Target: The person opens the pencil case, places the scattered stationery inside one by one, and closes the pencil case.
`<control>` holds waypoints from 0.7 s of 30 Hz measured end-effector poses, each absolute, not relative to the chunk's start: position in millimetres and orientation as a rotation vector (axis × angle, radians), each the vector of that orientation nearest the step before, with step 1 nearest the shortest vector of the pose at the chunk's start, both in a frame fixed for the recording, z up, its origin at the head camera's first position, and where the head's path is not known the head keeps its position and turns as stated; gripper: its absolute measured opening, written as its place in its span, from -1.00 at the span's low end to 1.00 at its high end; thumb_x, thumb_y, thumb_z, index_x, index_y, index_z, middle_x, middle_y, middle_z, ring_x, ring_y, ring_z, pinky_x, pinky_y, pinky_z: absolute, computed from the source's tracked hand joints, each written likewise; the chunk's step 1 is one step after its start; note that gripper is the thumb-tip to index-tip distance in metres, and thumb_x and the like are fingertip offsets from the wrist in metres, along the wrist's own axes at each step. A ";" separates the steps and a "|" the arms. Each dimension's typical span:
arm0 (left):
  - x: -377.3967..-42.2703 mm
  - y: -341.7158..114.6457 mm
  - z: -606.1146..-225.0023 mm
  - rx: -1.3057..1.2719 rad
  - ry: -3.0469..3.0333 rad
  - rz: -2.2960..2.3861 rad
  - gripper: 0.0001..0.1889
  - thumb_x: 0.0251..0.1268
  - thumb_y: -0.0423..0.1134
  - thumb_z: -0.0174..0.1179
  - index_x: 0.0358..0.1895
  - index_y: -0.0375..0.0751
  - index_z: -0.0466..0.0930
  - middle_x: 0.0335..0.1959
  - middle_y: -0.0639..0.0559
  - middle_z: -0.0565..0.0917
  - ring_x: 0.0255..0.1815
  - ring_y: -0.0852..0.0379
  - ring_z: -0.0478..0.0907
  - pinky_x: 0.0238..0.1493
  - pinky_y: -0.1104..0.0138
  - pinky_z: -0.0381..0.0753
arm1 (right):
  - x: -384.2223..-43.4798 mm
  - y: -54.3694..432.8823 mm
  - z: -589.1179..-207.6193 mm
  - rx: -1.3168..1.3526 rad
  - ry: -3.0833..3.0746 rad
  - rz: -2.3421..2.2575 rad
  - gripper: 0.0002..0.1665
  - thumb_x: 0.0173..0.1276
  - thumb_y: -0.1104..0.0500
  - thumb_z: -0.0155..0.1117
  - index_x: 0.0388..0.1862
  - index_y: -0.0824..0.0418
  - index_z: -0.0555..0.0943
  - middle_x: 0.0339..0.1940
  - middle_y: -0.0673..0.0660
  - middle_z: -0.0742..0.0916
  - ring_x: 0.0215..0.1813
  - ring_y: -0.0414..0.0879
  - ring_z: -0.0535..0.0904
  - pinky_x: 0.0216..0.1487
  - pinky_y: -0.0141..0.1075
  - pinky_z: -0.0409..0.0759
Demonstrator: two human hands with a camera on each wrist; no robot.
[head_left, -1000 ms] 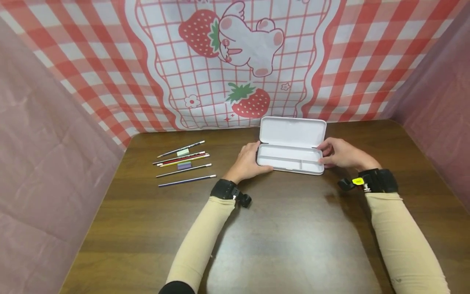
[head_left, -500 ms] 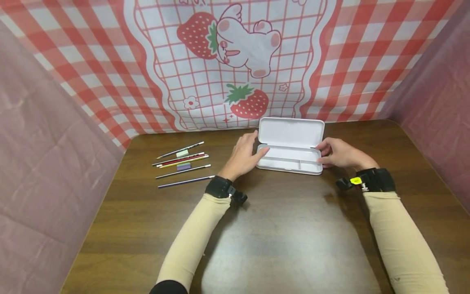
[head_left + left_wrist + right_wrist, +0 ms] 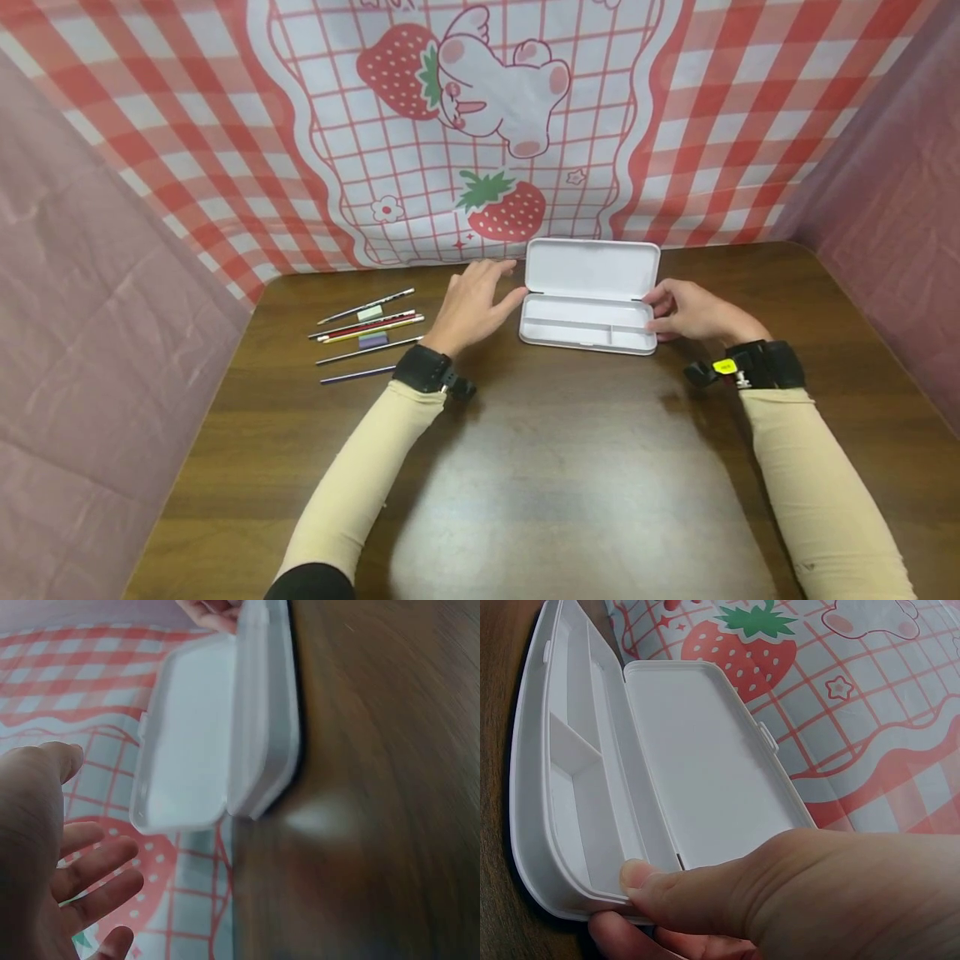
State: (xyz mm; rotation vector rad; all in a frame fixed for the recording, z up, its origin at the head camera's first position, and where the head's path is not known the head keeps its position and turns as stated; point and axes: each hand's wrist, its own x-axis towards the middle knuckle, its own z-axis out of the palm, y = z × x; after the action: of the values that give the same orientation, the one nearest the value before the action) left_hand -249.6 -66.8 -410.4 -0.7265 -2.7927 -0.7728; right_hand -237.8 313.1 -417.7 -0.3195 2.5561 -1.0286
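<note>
One white case [image 3: 588,307], six pencils [image 3: 390,324], two erasers [image 3: 372,340] — the right hand [image 3: 693,312] pinches the case's right end; the left hand [image 3: 474,307] (fingers apart) is just beside its left.

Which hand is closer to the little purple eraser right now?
Left. The left hand is right of the purple eraser, not touching it; the right hand is farther right, holding the white case at its right end.

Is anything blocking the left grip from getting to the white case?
Nothing visible does. The left wrist view shows open space between the left grip and the case; the pencils lie on the grip's other side.
</note>
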 end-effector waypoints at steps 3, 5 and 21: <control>-251.6 -76.3 -414.3 -0.698 -2.796 -0.736 -0.38 0.69 0.12 0.22 0.59 -0.17 0.56 0.45 -0.15 0.72 0.48 -0.16 0.62 0.33 -0.08 0.59 | -237.5 312.6 -416.8 -0.320 2.553 -1.029 -0.43 0.53 0.43 0.44 0.40 0.61 0.46 0.04 0.49 0.71 -0.13 0.01 0.74 -0.13 -0.32 0.87; -253.6 -83.3 -415.6 -0.675 -2.801 -0.712 -0.37 0.69 0.13 0.23 0.58 -0.17 0.57 0.45 -0.16 0.71 0.49 -0.18 0.62 0.33 -0.08 0.60 | -237.9 312.6 -417.0 -0.319 2.552 -1.027 -0.43 0.53 0.43 0.44 0.40 0.61 0.46 0.05 0.50 0.70 -0.13 0.02 0.74 -0.13 -0.31 0.87; -267.4 -148.0 -419.3 -0.519 -2.781 -0.621 -0.45 0.68 0.06 0.25 0.49 -0.21 0.65 0.38 -0.25 0.71 0.48 -0.27 0.61 0.40 -0.16 0.64 | -237.6 312.2 -418.2 -0.301 2.547 -1.030 -0.42 0.53 0.43 0.43 0.40 0.61 0.44 0.08 0.52 0.68 -0.11 0.02 0.74 -0.12 -0.30 0.88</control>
State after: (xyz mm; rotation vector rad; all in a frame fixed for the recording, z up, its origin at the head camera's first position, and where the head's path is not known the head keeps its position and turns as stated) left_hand -267.4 -148.0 -419.3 -0.5192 -2.7812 -0.6206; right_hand -237.6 312.2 -418.2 -0.3012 2.5474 -1.0303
